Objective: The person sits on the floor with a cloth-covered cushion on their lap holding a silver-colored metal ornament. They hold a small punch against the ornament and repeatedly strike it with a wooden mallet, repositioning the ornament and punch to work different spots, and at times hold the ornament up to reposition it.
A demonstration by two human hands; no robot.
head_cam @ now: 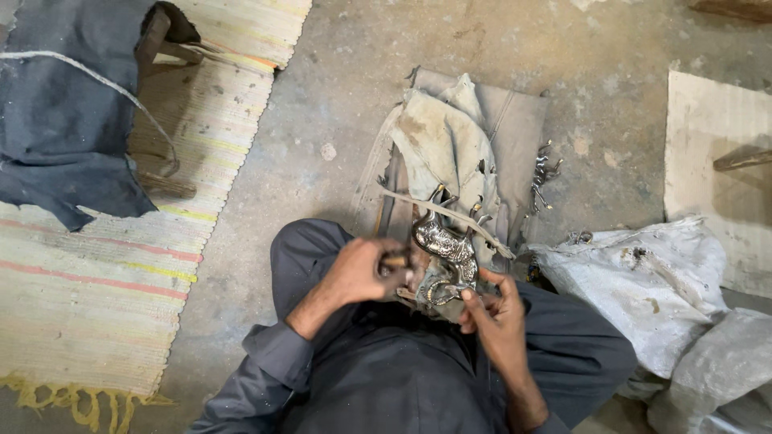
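Seated person working a shiny metal animal figure over a worn cloth on the floor.

The concrete floor fills the frame, with a striped rug along the left, a dark cloth at upper left and grey sacks at lower right. At centre a dirty rag lies spread, likely to cushion the work. Just below centre the silver figure, embossed and glossy, rests legs-up on it. The right hand pinches the lower end of the figure, seemingly steadying it; the left hand is clenched around a small tool pressed against it. More small metal pieces lie right of the rag.
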